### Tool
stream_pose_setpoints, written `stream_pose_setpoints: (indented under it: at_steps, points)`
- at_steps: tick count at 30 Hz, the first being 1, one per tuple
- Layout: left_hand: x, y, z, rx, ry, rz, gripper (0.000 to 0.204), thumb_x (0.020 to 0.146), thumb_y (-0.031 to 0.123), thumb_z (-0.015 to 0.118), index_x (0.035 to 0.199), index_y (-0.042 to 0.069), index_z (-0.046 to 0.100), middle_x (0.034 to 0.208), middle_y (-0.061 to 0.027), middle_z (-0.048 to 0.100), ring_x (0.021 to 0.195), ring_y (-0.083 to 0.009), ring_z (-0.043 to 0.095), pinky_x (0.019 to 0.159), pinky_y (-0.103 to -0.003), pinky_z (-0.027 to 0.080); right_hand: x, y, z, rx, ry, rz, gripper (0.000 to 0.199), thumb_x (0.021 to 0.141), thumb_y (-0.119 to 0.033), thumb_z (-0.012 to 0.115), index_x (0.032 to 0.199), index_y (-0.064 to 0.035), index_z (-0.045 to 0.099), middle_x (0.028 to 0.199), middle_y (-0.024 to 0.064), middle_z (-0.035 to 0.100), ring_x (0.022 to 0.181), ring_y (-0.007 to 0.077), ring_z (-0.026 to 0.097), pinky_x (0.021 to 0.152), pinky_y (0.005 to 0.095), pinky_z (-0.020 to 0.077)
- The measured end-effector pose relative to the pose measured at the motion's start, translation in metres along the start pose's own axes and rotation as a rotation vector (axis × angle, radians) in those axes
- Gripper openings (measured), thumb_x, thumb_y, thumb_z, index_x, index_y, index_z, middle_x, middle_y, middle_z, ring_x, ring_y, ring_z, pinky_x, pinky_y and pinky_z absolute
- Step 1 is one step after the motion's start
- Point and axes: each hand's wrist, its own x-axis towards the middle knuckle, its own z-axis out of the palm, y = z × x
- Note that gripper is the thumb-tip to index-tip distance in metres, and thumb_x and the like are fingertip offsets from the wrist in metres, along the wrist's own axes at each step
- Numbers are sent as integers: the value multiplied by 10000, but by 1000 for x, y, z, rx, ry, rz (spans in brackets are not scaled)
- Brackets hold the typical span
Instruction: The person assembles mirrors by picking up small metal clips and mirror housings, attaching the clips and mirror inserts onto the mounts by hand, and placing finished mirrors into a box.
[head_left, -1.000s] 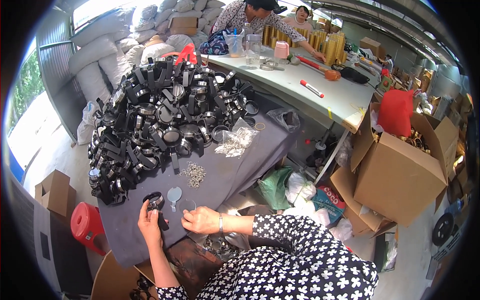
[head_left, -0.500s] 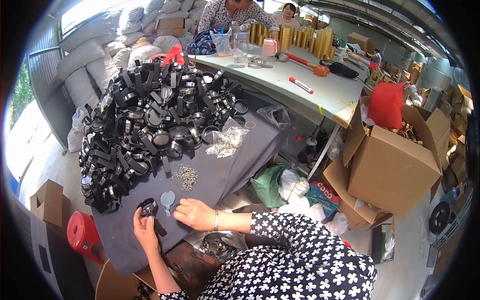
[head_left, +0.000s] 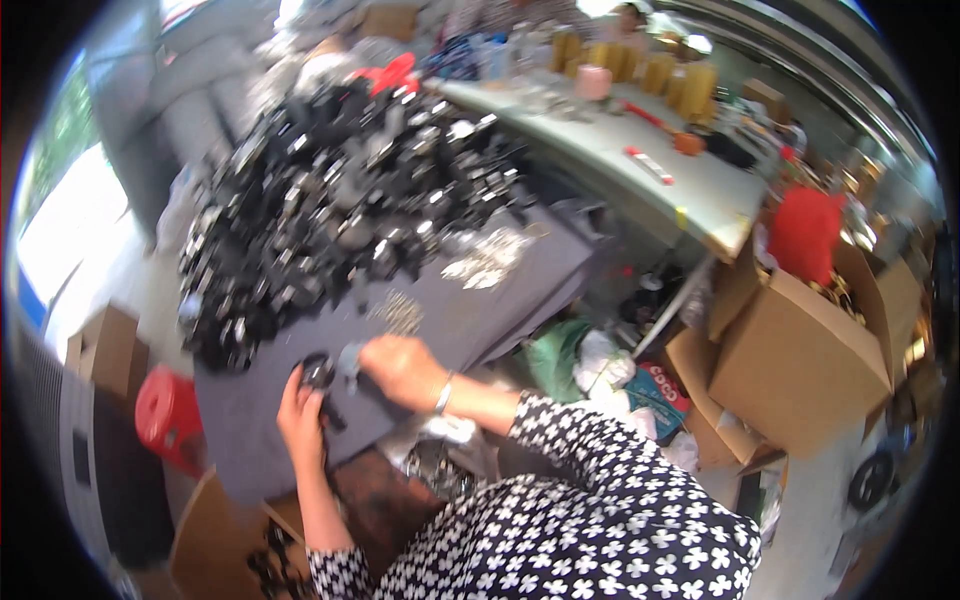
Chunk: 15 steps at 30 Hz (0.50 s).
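My left hand [head_left: 300,412] is closed around a black round-headed piece with a short black handle [head_left: 318,372], held just above the grey cloth [head_left: 250,415]. My right hand [head_left: 405,368] has its fingers pinched together beside a pale grey-blue disc [head_left: 350,360]. Whatever those fingers grip is hidden and smeared by motion. Beyond the hands lies a small pile of silvery metal bits [head_left: 402,313]. A large heap of black-handled pieces with round silver rims [head_left: 350,200] covers the far part of the cloth.
Clear plastic with whitish small parts [head_left: 490,258] lies right of the heap. A white-topped table [head_left: 600,130] stands behind, with gold stacks and a marker. Red stool [head_left: 165,415] at left; open cardboard carton [head_left: 800,350] at right. Two people are behind the far table.
The whole view has shifted and blurred, with things now higher and further right. My right hand has moved slightly farther away, alongside the pale disc. The left hand keeps its hold.
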Motion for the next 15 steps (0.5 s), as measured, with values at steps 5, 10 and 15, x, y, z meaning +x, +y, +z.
stream_pose_setpoints:
  at_steps: [5,10,15]
  points:
    - [7,1,14,-80,-74,65,550,783,38,572,1290,47,358,799,-13,547,603,-40,471,484,-169,385,31,7,18,155,110,98,87,767,-27,568,850,-36,545,751,120,591,671,290,597,566,338,481]
    - [0,1,12,-156,-43,66,676,774,4,572,1352,76,230,806,-12,540,634,-38,482,476,-158,395,36,1,65,249,65,54,112,729,-6,570,824,-31,514,751,109,582,697,292,588,580,340,475]
    - [-4,3,9,-157,-12,64,690,773,1,564,1360,73,209,799,-3,520,644,-40,478,474,-159,399,22,2,75,201,-100,36,104,729,0,573,810,-24,513,847,106,611,785,284,599,628,327,493]
